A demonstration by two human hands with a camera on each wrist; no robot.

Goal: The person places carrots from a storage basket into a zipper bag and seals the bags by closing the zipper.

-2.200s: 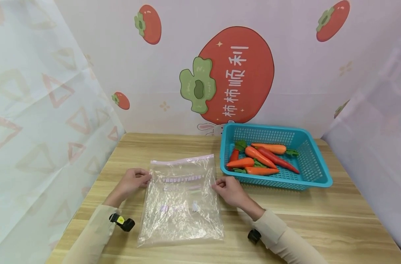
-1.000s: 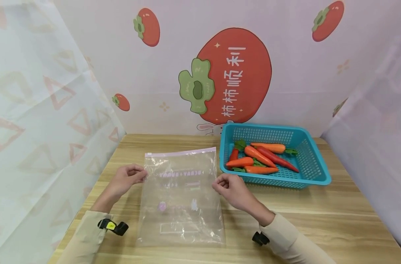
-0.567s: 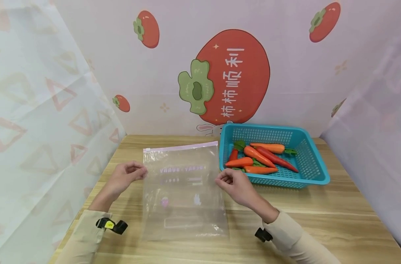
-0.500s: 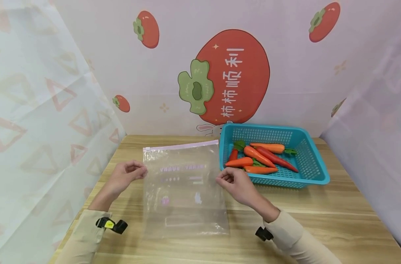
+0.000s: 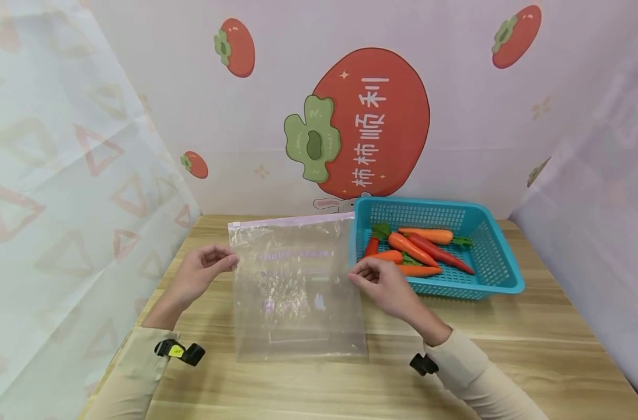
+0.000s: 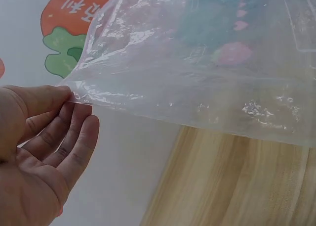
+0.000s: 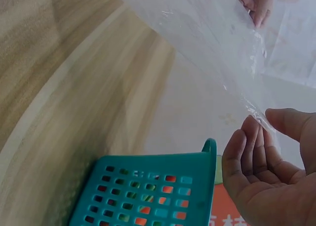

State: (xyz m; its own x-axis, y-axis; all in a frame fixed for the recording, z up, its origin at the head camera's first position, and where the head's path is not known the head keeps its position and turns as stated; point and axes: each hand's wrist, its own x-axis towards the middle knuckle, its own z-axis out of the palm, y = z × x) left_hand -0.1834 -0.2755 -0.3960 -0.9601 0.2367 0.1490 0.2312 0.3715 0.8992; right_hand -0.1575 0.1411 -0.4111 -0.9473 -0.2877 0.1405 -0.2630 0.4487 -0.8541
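Note:
A clear plastic zip bag [image 5: 297, 291] with a pink slider strip [image 5: 292, 221] along its top and small printed pictures hangs between both hands. My left hand [image 5: 200, 277] pinches its left side edge between thumb and fingertips, a little below the strip. On the opposite edge, my right hand [image 5: 387, 289] pinches the film the same way. In the left wrist view the film [image 6: 197, 77] stretches out flat from the pinching left hand [image 6: 49, 142]. The right wrist view has the right hand [image 7: 271, 157] on the bag's edge, close beside the basket.
A blue plastic basket [image 5: 468, 290] stands at the table's back right. Inside lie several carrots [image 5: 413, 249] and a long red chili pepper [image 5: 442, 254]. The bag's upper right corner overlaps the basket's left side in the head view. Printed cloth walls [image 5: 245, 186] enclose the wooden table [image 5: 508, 350].
Both hands have raised the bag from lying on the table to tilted up off it, its top edge moving away and slightly right. The basket has stayed put.

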